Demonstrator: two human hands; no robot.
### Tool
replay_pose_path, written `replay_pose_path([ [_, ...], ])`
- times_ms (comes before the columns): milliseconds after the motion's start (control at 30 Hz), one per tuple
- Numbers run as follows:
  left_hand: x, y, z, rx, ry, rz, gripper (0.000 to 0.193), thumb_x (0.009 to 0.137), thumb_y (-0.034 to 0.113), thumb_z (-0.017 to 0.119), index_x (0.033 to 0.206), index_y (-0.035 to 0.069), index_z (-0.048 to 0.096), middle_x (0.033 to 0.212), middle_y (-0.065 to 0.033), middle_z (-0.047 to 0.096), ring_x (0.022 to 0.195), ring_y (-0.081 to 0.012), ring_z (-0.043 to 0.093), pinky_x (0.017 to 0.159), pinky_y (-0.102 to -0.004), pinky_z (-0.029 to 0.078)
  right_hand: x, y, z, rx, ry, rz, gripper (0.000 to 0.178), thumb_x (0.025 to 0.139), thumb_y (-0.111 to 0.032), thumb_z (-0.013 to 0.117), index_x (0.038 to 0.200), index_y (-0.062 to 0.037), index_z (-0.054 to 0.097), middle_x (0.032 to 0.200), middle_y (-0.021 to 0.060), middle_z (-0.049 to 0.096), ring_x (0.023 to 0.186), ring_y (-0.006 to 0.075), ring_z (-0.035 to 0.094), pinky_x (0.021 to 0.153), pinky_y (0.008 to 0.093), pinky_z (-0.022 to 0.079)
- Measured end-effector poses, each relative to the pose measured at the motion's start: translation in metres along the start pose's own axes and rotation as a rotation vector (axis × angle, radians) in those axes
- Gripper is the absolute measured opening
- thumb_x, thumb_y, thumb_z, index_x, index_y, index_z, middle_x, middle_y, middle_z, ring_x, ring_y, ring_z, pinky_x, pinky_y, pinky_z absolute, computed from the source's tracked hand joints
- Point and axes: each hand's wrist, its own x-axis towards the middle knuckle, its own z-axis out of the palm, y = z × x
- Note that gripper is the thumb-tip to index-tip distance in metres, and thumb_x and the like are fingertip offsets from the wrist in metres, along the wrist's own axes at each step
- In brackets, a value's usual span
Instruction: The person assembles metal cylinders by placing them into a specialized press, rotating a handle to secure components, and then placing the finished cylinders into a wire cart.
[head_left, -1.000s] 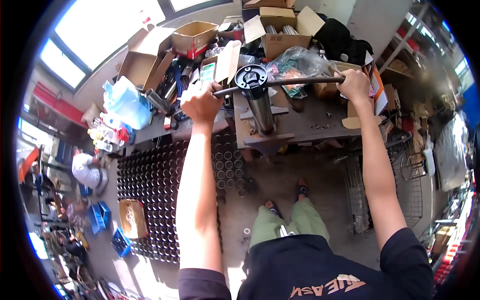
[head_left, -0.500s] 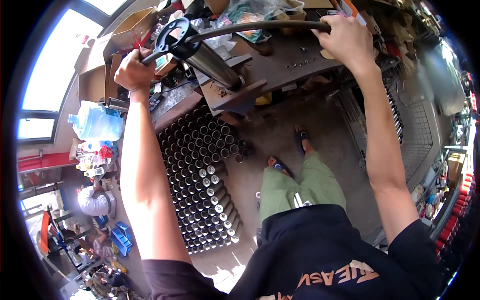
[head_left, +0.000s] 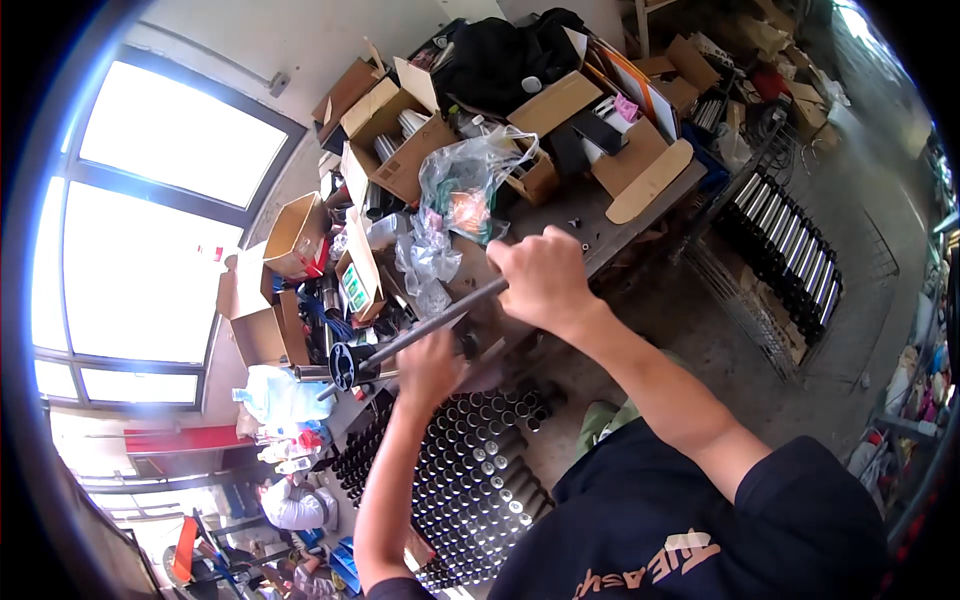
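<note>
Hands first: your right hand [head_left: 545,275] is clamped around the upper end of a long grey metal bar [head_left: 440,322], and your left hand [head_left: 428,368] is closed around it lower down, near the black ring-shaped fitting [head_left: 342,366] at its far end. Keep both fists tight and the two hands well apart on the bar — from here that looks like your best leverage — and turn with the forearms rather than the wrists. The bar lies slantwise over a crowded workbench [head_left: 600,235] strewn with open cardboard boxes [head_left: 400,130] and a crumpled plastic bag [head_left: 465,185]. Below it, dark metal tubes [head_left: 470,470] stand packed upright on the floor; big windows [head_left: 140,230] light the room from your left.
</note>
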Motion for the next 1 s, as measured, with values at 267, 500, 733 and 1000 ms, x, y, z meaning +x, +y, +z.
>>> replay_pose_path([
  [267, 0.085, -0.074, -0.004, 0.107, -1.417, -0.567, 0.089, 0.045, 0.051, 0.096, 0.115, 0.002, 0.071, 0.113, -0.0125, 0.072, 0.104, -0.0306, 0.070, 0.087, -0.0442, 0.056, 0.056, 0.168, -0.121, -0.146, 0.363, -0.041, 0.023, 0.065, -0.020, 0.082, 0.081, -0.0158, 0.066, 0.072, 0.0048, 0.066, 0.072, 0.0288, 0.063, 0.065, 0.0413, 0.046],
  [500, -0.012, -0.062, -0.070, -0.037, -0.925, -0.520, 0.084, 0.055, 0.063, 0.087, 0.113, 0.005, 0.067, 0.101, -0.0158, 0.074, 0.098, -0.0325, 0.071, 0.082, -0.0423, 0.057, -0.082, 0.291, -0.028, -0.014, -0.210, 0.223, 0.039, 0.078, -0.048, 0.075, 0.071, -0.0095, 0.071, 0.066, 0.0172, 0.065, 0.066, 0.0400, 0.065, 0.059, 0.0481, 0.050],
  [733, -0.156, 0.060, -0.036, -1.926, -0.176, -1.283, 0.049, 0.104, 0.045, 0.049, 0.127, 0.003, 0.059, 0.101, -0.0091, 0.070, 0.081, -0.0162, 0.066, 0.071, -0.0319, 0.056, -0.220, 0.276, 0.064, 0.133, -0.510, 0.756, 0.047, 0.079, -0.053, 0.073, 0.079, -0.0052, 0.075, 0.070, 0.0198, 0.068, 0.073, 0.0392, 0.069, 0.068, 0.0467, 0.052],
  [1000, -0.070, 0.166, -0.003, -3.028, 0.685, -0.831, 0.093, 0.087, 0.084, 0.040, 0.130, 0.003, 0.052, 0.089, -0.0120, 0.056, 0.073, -0.0235, 0.050, 0.068, -0.0336, 0.045, -0.167, 0.293, 0.121, 0.223, -0.662, 0.604, 0.042, 0.083, -0.039, 0.073, 0.074, 0.0017, 0.070, 0.062, 0.0080, 0.061, 0.062, 0.0178, 0.059, 0.061, 0.0382, 0.045],
])
